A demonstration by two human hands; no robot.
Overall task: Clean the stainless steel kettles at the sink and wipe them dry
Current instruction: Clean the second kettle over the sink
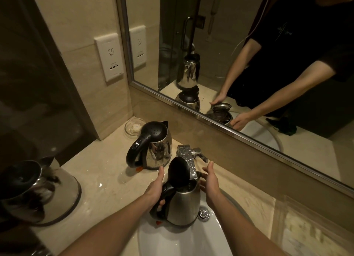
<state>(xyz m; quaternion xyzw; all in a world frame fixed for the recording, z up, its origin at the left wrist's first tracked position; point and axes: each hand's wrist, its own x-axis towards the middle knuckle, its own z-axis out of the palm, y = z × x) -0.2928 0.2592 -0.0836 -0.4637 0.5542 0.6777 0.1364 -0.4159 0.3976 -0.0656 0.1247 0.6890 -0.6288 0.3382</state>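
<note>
A stainless steel kettle (pixel 183 206) with a black handle hangs over the white sink (pixel 191 242), its black lid standing open under the chrome faucet (pixel 186 158). My left hand (pixel 156 188) grips the kettle's black handle. My right hand (pixel 209 181) lies against the kettle's right side near the spout, fingers straight. A second steel kettle (pixel 153 147) with its lid down stands on the counter behind. A third kettle (pixel 36 190) stands at the near left, blurred.
A marble counter (pixel 103 179) surrounds the sink. A glass soap dish (pixel 134 126) sits in the back corner. A wall mirror (pixel 239 54) runs along the back, with a white socket plate (pixel 110 57) to its left. The sink drain (pixel 204 213) lies right of the kettle.
</note>
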